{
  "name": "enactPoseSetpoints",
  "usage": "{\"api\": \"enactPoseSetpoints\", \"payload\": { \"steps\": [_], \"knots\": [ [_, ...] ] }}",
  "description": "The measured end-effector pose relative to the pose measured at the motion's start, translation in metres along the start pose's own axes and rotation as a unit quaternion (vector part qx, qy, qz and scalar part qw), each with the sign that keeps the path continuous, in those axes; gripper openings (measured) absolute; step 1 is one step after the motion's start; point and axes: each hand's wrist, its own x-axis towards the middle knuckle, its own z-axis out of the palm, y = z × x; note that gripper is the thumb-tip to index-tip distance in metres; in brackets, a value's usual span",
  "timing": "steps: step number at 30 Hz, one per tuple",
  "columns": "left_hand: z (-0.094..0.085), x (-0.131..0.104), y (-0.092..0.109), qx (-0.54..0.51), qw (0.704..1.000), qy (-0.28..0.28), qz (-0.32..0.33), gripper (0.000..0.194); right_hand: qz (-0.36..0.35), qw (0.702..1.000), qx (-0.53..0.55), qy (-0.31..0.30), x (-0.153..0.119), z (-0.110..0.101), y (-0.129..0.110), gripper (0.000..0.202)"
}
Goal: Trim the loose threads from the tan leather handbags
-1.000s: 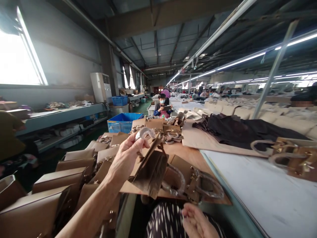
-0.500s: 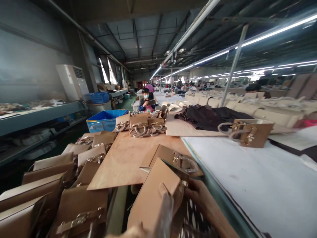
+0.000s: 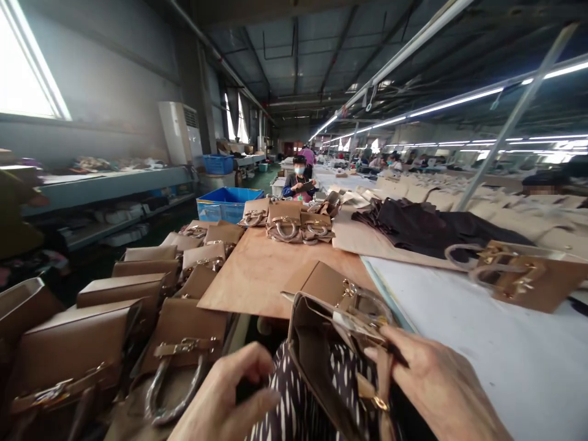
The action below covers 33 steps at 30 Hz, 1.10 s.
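The one view looks out from the person's head, forward and somewhat down, so close over the lap that the left hand (image 3: pixel 219 393) and right hand (image 3: pixel 427 367) loom large along the near edge. It faces down the length of the workshop, past the blue crate (image 3: pixel 229 207) to a far co-worker (image 3: pixel 290 182), wide enough to include the window (image 3: pixel 22 67) at left and the white tabletop (image 3: pixel 452 306) at right.

brown surface (image 3: pixel 257 269) has a bunch of tan handbags (image 3: pixel 283 214) packed along its far edge; one more bag (image 3: pixel 310 280) lies at its near right corner; the white surface (image 3: pixel 468 337) next to it has a beige sheet (image 3: pixel 351 237) over its far left part; boxy bag (image 3: pixel 539 278) sits well in from the left edge
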Motion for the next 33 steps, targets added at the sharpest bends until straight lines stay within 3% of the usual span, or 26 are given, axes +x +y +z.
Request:
{"api": "enactPoseSetpoints", "payload": {
  "steps": [1, 3, 7, 9, 12, 15, 18, 26, 33],
  "knots": [
    [0.001, 0.006, 0.006, 0.02, 0.997, 0.067, 0.022, 0.015, 0.007, 1.0, 0.016, -0.019, -0.002, -0.005, -0.001, 0.016],
    [0.005, 0.02, 0.017, 0.043, 0.988, 0.136, 0.064, 0.026, 0.012, 0.997, 0.055, -0.053, -0.006, -0.012, -0.004, 0.017],
    [0.024, 0.042, 0.027, 0.048, 0.984, 0.155, 0.069, 0.035, 0.033, 0.988, 0.13, -0.079, -0.015, -0.009, -0.007, 0.02],
    [0.033, 0.048, 0.025, 0.047, 0.986, 0.137, 0.079, 0.035, 0.047, 0.985, 0.144, -0.089, -0.019, -0.002, -0.005, 0.023],
    [0.04, 0.053, 0.016, 0.051, 0.983, 0.088, 0.153, 0.042, 0.056, 0.977, 0.153, -0.14, -0.022, 0.002, 0.002, 0.022],
    [0.041, 0.06, 0.007, 0.069, 0.969, 0.021, 0.235, 0.042, 0.057, 0.961, 0.194, -0.186, -0.023, -0.001, 0.007, 0.02],
    [0.039, 0.07, 0.002, 0.073, 0.954, -0.045, 0.286, 0.036, 0.063, 0.95, 0.237, -0.192, -0.023, -0.004, 0.008, 0.019],
    [0.04, 0.092, 0.007, 0.072, 0.961, -0.094, 0.249, 0.005, 0.073, 0.912, 0.342, -0.212, -0.018, 0.001, 0.021, 0.017],
    [0.047, 0.074, 0.016, 0.15, 0.949, -0.112, 0.254, 0.013, 0.074, 0.878, 0.407, -0.241, -0.012, 0.032, 0.033, 0.019]
  ]
}}
